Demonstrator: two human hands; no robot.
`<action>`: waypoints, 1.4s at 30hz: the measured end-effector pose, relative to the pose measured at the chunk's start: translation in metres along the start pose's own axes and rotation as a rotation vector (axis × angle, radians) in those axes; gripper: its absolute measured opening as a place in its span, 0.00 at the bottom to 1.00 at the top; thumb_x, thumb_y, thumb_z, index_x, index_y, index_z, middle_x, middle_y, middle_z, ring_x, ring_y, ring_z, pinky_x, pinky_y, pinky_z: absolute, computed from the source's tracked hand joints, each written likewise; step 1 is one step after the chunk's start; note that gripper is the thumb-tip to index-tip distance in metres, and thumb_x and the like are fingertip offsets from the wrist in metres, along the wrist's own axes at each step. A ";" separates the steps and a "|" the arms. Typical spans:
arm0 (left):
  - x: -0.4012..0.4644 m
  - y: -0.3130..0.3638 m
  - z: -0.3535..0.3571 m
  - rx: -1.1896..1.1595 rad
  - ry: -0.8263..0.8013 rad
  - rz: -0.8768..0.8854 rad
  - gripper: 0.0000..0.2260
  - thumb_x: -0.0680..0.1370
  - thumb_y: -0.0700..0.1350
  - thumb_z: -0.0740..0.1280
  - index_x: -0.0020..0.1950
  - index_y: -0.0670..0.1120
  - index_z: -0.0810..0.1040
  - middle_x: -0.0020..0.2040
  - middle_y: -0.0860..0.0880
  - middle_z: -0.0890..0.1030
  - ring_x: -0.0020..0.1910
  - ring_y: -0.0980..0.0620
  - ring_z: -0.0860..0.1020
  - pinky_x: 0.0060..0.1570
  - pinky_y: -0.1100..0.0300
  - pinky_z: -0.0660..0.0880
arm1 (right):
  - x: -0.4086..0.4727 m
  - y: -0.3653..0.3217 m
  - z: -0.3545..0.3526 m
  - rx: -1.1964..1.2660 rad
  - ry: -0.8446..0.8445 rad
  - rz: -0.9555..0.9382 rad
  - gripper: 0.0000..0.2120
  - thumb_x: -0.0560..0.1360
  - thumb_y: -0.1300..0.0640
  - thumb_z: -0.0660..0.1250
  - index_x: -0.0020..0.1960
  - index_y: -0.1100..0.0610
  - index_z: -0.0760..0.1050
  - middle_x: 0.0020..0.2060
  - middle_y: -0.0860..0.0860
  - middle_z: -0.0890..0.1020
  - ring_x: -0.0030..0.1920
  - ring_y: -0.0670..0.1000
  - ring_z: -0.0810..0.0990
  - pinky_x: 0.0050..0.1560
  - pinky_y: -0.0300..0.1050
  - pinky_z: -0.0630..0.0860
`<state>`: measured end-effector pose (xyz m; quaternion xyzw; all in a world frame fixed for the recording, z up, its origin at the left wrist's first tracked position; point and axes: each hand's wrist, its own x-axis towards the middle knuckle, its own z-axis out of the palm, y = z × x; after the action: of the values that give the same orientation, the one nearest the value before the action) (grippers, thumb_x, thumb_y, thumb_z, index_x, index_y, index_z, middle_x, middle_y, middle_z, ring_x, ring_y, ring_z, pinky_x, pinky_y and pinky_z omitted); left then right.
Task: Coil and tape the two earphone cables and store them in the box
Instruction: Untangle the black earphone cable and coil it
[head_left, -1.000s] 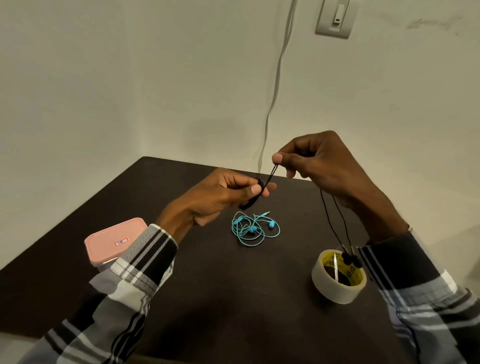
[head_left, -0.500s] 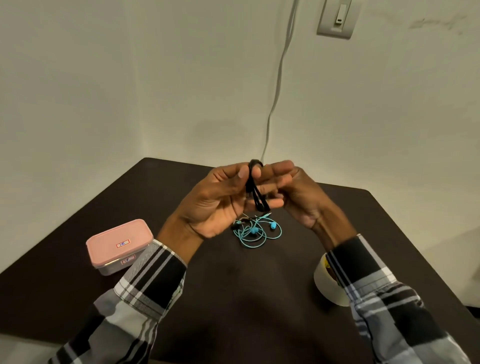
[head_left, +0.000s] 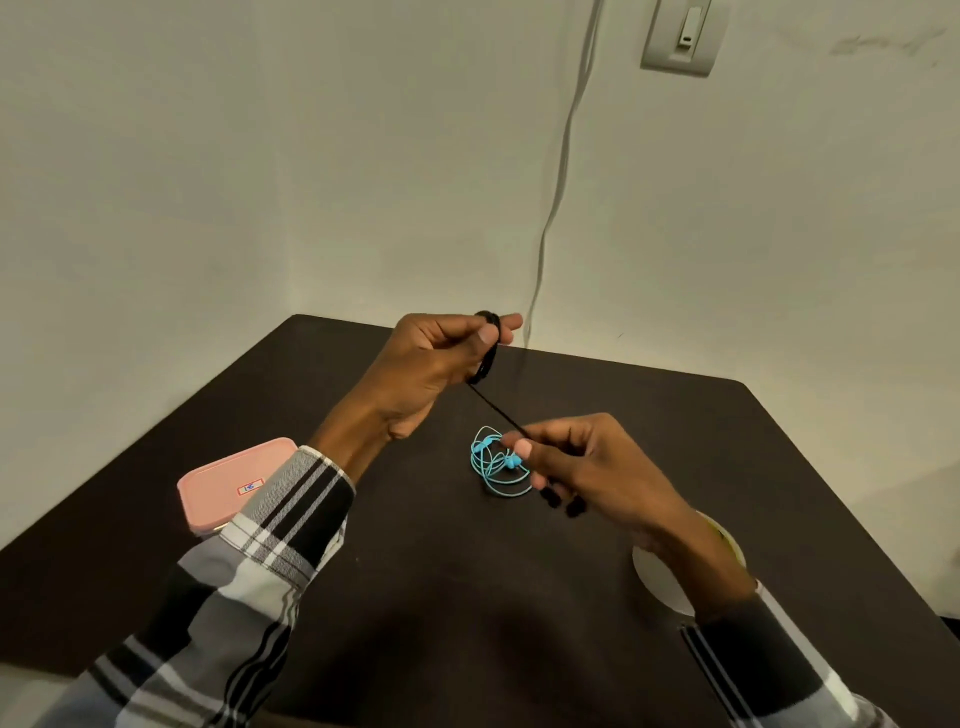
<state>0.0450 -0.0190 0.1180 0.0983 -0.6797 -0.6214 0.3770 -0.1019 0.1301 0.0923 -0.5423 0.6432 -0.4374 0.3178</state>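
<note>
My left hand (head_left: 431, 371) is raised over the table and holds a coil of the black earphone cable (head_left: 488, 348) between thumb and fingers. A taut strand runs down and right from the coil to my right hand (head_left: 587, 467), which pinches it; the black earbuds (head_left: 563, 503) hang under that hand. The blue earphones (head_left: 493, 462) lie in a loose tangle on the dark table (head_left: 467, 597), just left of my right hand. A pink-lidded box (head_left: 228, 483) sits shut at the left, partly behind my left sleeve. My right wrist covers most of the tape roll (head_left: 670, 577).
The table stands in a corner, walls at the back and left. A white cord (head_left: 558, 171) hangs down the back wall to the table's far edge, under a wall switch (head_left: 683, 36).
My hands were together at the coil half a second ago. My right hand has since pulled down and right, drawing a strand tight, while my left hand keeps the coil raised.
</note>
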 end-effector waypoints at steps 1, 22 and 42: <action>-0.001 -0.003 0.000 0.080 -0.016 0.002 0.08 0.77 0.42 0.66 0.52 0.41 0.82 0.61 0.45 0.81 0.63 0.54 0.78 0.62 0.54 0.73 | -0.002 -0.004 -0.005 -0.081 0.028 -0.031 0.08 0.79 0.54 0.67 0.53 0.52 0.84 0.30 0.50 0.80 0.29 0.45 0.73 0.28 0.36 0.68; -0.028 -0.014 0.025 -0.273 -0.408 -0.210 0.09 0.79 0.43 0.61 0.46 0.42 0.80 0.32 0.49 0.74 0.41 0.47 0.82 0.58 0.35 0.73 | 0.032 -0.020 -0.045 -0.330 0.132 -0.574 0.09 0.75 0.61 0.71 0.52 0.50 0.84 0.45 0.41 0.85 0.63 0.47 0.77 0.60 0.41 0.75; -0.025 -0.033 0.034 -0.379 -0.174 -0.250 0.10 0.79 0.44 0.62 0.47 0.38 0.77 0.31 0.49 0.70 0.28 0.56 0.70 0.43 0.52 0.82 | 0.002 0.000 -0.011 0.245 0.152 -0.089 0.13 0.77 0.52 0.69 0.51 0.61 0.82 0.46 0.58 0.86 0.44 0.49 0.83 0.51 0.49 0.79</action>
<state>0.0296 0.0158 0.0798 0.0551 -0.5636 -0.7857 0.2491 -0.1120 0.1307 0.0965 -0.4928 0.5826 -0.5660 0.3120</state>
